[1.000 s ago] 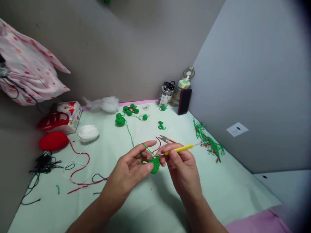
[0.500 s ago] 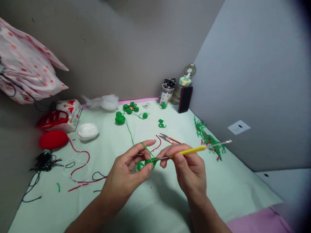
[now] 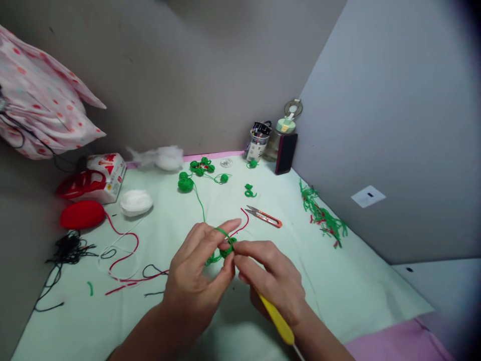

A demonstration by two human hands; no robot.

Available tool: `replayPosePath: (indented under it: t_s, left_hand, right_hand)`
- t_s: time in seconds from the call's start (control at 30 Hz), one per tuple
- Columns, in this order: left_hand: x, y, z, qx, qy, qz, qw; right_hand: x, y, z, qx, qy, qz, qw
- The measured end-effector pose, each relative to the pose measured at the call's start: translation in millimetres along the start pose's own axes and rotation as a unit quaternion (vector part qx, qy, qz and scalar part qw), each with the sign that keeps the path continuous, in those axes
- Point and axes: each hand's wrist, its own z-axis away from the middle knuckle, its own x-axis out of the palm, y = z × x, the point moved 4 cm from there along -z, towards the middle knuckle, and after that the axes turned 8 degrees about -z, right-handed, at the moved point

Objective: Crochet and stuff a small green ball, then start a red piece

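Pinched between the thumb and fingers of my left hand is a small green crochet piece. Green yarn passes over my left index finger and runs back to a green yarn ball. My right hand holds a yellow-handled crochet hook, its handle slanting down toward me below the palm. The right thumb and index fingertips touch the green piece. The hook's working tip is hidden by my fingers. Just beyond the hands lie orange thread snips and a short red yarn strand.
Red yarn, white yarn and tangled black yarn lie at left. Small green balls and white stuffing are at the back. A phone leans near a bottle. Green scraps lie right.
My right hand has turned the crochet hook from pointing right to slanting down toward me. Its fingertips have moved onto the green piece. The thread snips are now uncovered.
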Motion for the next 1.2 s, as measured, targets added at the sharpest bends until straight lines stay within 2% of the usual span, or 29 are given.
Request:
replayPosePath:
  t_s: [0.1, 0.3, 0.37, 0.43, 0.5, 0.6, 0.67, 0.7, 0.73, 0.77, 0.83, 0.9, 0.93, 1.07, 1.13, 1.2]
  left_hand:
    - [-1.5, 3, 0, 0.011, 0.008, -0.006, 1.000]
    - [-1.6, -2, 2, -0.013, 0.008, 0.014, 1.000]
    - [0.9, -7, 6, -0.057, 0.004, 0.045, 0.997]
    - [5.0, -14, 11, -0.147, -0.004, 0.116, 0.982]
    - [11.9, -20, 16, -0.255, -0.032, 0.232, 0.938]
    - [23.8, -21, 17, -0.360, -0.116, 0.431, 0.820]
    - [26.8, -19, 14, -0.386, -0.161, 0.514, 0.749]
    - [26.4, -19, 12, -0.394, -0.171, 0.534, 0.729]
    - [25.1, -20, 10, -0.398, -0.171, 0.541, 0.721]
    - [23.1, -21, 8, -0.399, -0.162, 0.542, 0.722]
    - [18.8, -23, 8, -0.391, -0.136, 0.526, 0.743]
    - [17.1, -23, 10, -0.372, -0.129, 0.505, 0.768]
    - [17.6, -22, 12, -0.361, -0.134, 0.495, 0.779]
    - [23.1, -24, 17, -0.332, -0.143, 0.446, 0.819]
    - [24.8, -28, 18, -0.337, -0.114, 0.406, 0.842]
    - [26.4, -31, 19, -0.354, -0.083, 0.398, 0.842]
  right_hand:
    - [-2, 4, -2, 0.026, 0.028, -0.063, 0.997]
    - [-3, 11, -4, 0.075, 0.117, -0.178, 0.974]
    - [-3, 12, -2, 0.090, 0.129, -0.188, 0.970]
    - [-2, 10, 0, 0.075, 0.102, -0.123, 0.984]
    - [-1, 6, 3, 0.034, 0.063, -0.029, 0.997]
    - [-1, 2, 7, -0.021, 0.050, 0.036, 0.998]
    - [-3, 4, 6, -0.003, 0.060, -0.018, 0.998]
    - [-5, 7, 4, 0.030, 0.075, -0.067, 0.994]
    - [-7, 12, 2, 0.073, 0.098, -0.127, 0.984]
    - [-9, 17, 1, 0.116, 0.126, -0.187, 0.967]
    - [-10, 27, -1, 0.188, 0.171, -0.289, 0.923]
    - [-6, 33, -4, 0.222, 0.170, -0.359, 0.890]
    - [-3, 34, -6, 0.225, 0.154, -0.375, 0.886]
    - [4, 30, -8, 0.211, 0.105, -0.322, 0.917]
    - [4, 25, -6, 0.192, 0.103, -0.254, 0.942]
    - [4, 17, -4, 0.130, 0.079, -0.143, 0.978]
